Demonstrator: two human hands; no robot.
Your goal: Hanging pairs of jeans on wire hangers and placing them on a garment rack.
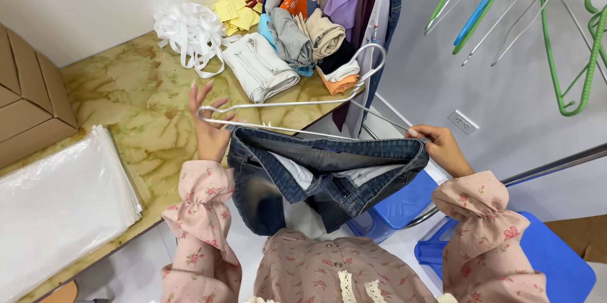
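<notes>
Left hand (208, 129): raised, palm toward the work, fingers spread and loose; the left end of a wire hanger (288, 110) lies across the fingers, apparently steadied rather than clamped. Whether the thumb pinches the wire cannot be told.

Wire hanger: thin bare metal, hook up, spanning from the left fingers to the right fingers. Judged light, stiff but springy, slick; best held at its two shoulder ends.

Jeans (316, 176): dark blue denim, waistband open, hanging just below the wire between both hands. Judged soft, fairly heavy, prone to sag; best taken at the thick waistband seam. The legs drop behind the person's floral blouse, cut off from sight, and how the waistband attaches to the hanger is hard to make out.

Right hand (442, 148): fingers curled closed, gripping the right waistband corner together with the hanger end; fingertips hidden beneath the cloth.

Beyond the fingers: folded clothes (288, 56) on a marbled table (139, 100).
</notes>
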